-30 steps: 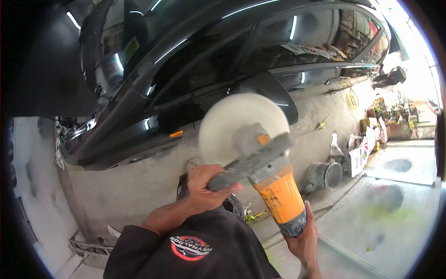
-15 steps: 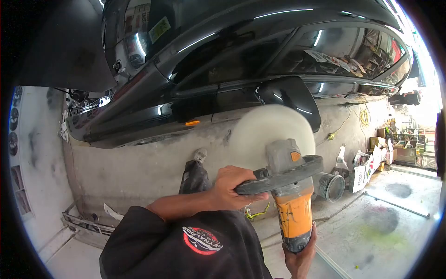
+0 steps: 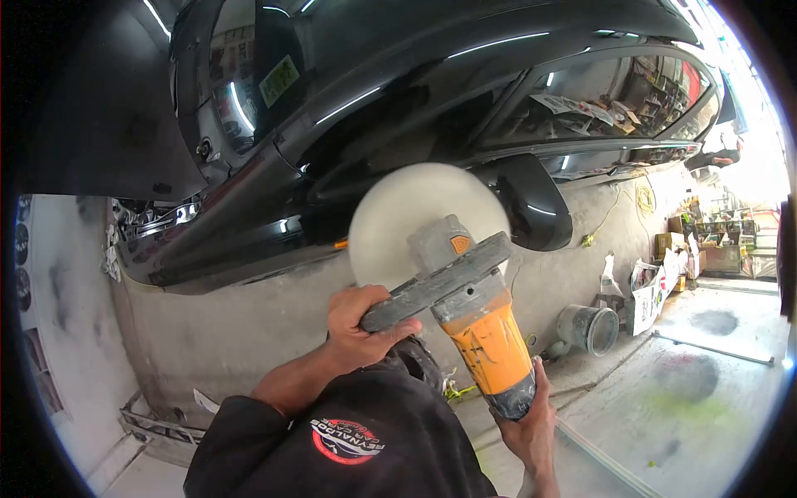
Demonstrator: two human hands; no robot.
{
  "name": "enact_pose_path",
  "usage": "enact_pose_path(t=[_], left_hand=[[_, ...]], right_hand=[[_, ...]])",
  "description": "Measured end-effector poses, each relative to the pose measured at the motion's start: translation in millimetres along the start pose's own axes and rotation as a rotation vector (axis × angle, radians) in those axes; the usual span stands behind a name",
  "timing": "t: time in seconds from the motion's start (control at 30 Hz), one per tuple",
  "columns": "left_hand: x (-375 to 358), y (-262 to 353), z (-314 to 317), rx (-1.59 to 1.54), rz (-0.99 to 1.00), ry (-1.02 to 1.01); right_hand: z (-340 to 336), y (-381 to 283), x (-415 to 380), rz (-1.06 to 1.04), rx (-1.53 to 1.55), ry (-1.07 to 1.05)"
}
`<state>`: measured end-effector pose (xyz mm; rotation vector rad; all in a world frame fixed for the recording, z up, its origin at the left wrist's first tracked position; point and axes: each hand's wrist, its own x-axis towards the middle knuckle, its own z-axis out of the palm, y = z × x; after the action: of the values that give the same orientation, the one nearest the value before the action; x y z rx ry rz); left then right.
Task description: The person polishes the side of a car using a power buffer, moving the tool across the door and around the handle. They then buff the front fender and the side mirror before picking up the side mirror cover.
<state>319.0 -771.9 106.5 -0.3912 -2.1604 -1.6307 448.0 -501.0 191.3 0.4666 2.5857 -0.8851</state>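
Observation:
An orange and grey power polisher [image 3: 491, 349] with a wide round white pad [image 3: 415, 203] is held in front of a glossy black car [image 3: 374, 124]. My left hand [image 3: 359, 326] is wrapped round the left end of its dark front handle [image 3: 440, 286]. Round the dark rear end of the orange body, my right hand [image 3: 530, 423] is closed. The pad overlaps the car's side, just left of the black side mirror [image 3: 531, 202]; whether it touches the paint cannot be made out.
A grey bucket [image 3: 591, 330] lies on its side at the right, near papers [image 3: 652, 290] and boxes. A yellow cord [image 3: 643, 199] is beyond the mirror. At the lower left is a metal frame [image 3: 162, 425]. The car's raised panel [image 3: 100, 116] fills the upper left.
The polisher and both hands have moved left, and the pad is slightly higher in view. More of the side mirror shows, while the orange side marker is now mostly covered by the pad.

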Motion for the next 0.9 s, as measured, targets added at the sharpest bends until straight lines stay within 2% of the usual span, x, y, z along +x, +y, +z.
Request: enact_pose_path(t=[0.13, 0.3, 0.43, 0.47, 0.53, 0.67, 0.9], left_hand=[[-1, 7, -8, -0.053, -0.055, -0.113], [16, 40, -5, 0.073, 0.007, -0.284], [33, 60, 8, 0.192, 0.059, -0.454], [34, 60, 13, 0.233, 0.065, -0.475], [39, 59, 23, 0.309, 0.077, -0.518], [55, 62, 39, 0.374, 0.086, -0.622], [75, 66, 52, 0.408, 0.158, -0.687]], right_hand=[[12, 15, 7, -0.026, 0.081, -0.033], [47, 50, 18, -0.013, 0.313, -0.073], [118, 105, 38, -0.204, 0.459, -0.007], [135, 112, 44, -0.177, 0.527, -0.033], [158, 107, 50, -0.118, 0.658, -0.082], [185, 102, 63, -0.135, 0.743, -0.068], [173, 83, 73, -0.099, 0.889, -0.107]])
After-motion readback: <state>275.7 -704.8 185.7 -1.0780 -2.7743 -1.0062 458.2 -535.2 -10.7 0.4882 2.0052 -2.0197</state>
